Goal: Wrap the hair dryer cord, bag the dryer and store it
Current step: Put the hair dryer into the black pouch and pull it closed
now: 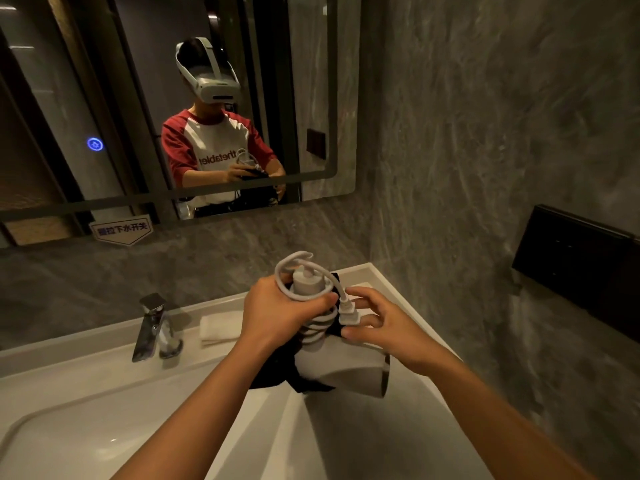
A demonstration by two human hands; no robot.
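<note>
Over the sink [104, 393] you are holding the hair dryer [346, 370] handle-up, barrel pointing right; your left hand [277, 311] is gripping the handle [306, 285] wound with cord [318, 328], your right hand [393, 329] is pinching the plug [346, 315]

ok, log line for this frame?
cord: wrapped on handle | left hand: grips handle | right hand: at plug, grip unclear | bag: under dryer

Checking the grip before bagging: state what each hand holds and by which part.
Left hand grips the white plastic hair dryer by its cord-wrapped handle; right hand pinches the white plug of its cord.
</note>
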